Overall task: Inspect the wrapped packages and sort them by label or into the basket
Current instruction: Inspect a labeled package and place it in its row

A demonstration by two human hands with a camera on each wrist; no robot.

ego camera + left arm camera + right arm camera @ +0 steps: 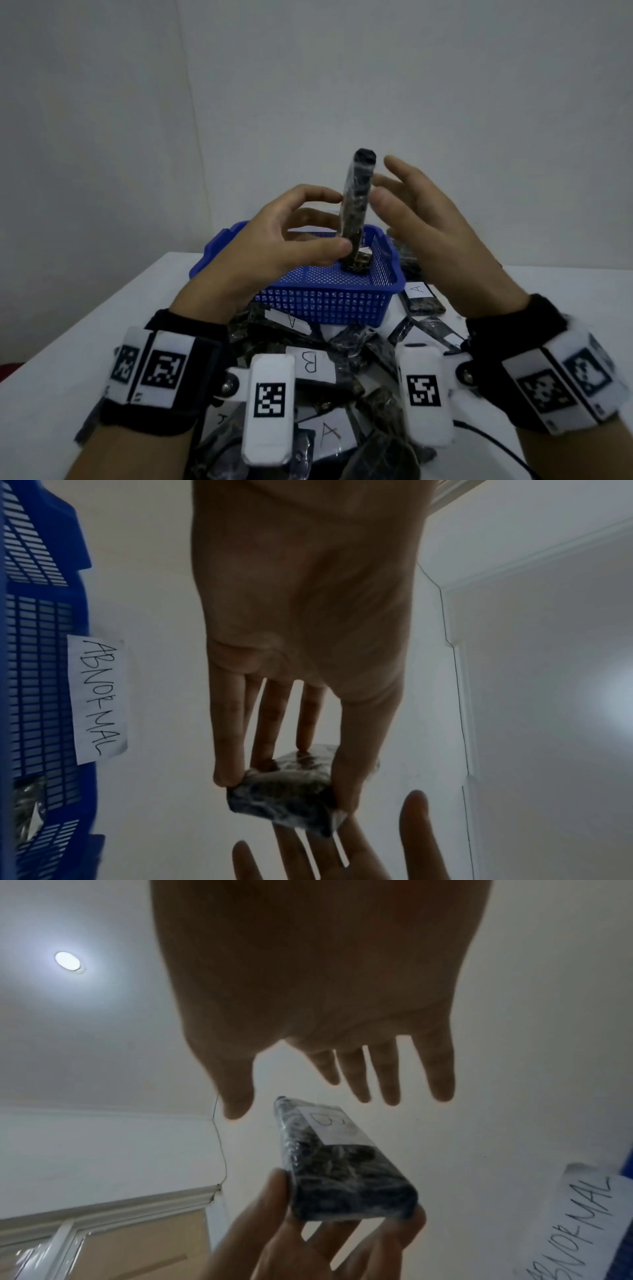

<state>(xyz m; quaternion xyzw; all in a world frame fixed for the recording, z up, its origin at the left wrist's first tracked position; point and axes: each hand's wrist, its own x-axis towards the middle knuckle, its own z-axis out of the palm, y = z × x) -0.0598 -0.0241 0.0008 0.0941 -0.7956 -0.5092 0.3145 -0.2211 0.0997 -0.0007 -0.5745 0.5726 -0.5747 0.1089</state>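
Observation:
A dark plastic-wrapped package stands upright above the blue mesh basket. My left hand pinches its lower end between thumb and fingers. In the right wrist view the package shows a white label with a handwritten letter, seemingly a B. My right hand hovers just right of the package's top with fingers spread and straight. The right wrist view shows a gap between those fingers and the package. The basket carries a paper label reading ABNORMAL. A wrapped package lies inside it.
Several wrapped packages with A and B labels lie heaped on the white table in front of the basket, under my wrists. More lie to its right. A black cable runs at the lower right. A wall stands behind.

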